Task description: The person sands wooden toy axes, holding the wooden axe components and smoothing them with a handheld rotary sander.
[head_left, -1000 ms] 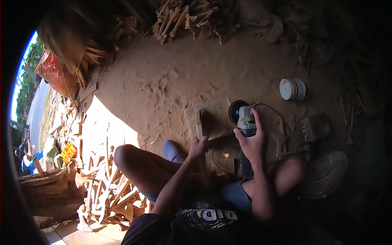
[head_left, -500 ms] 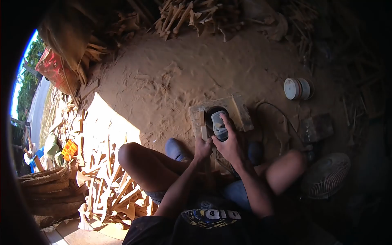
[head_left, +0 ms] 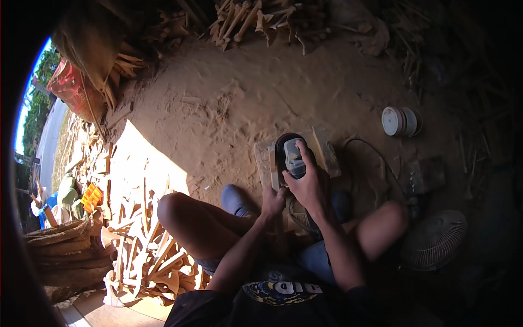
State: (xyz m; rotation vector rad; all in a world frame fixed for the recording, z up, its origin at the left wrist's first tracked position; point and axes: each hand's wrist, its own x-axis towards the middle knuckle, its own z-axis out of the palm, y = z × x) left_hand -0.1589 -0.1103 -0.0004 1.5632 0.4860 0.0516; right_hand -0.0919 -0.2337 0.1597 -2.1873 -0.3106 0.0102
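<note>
My right hand (head_left: 309,188) is wrapped round a grey and black power sander (head_left: 295,163), its index finger stretched along the top. The dark pad of the sander faces down over a low wooden work block (head_left: 327,153) on the ground; whether it touches the wood cannot be seen. Just left of the tool, my left hand (head_left: 273,203) is closed on the near end of a narrow light wooden piece (head_left: 274,173), which points away from me on the block. My left fingertips are partly hidden.
A cable (head_left: 376,155) curves over the dusty floor at right. Beyond it lie a white tub (head_left: 393,121) and a fan (head_left: 438,240). Bone-like pieces (head_left: 147,253) are heaped at my left, beside a brown sack (head_left: 68,256). More pieces (head_left: 242,22) line the far side.
The sander and my right hand have moved away from my body along the wooden piece. My left hand keeps its grip and has shifted only slightly.
</note>
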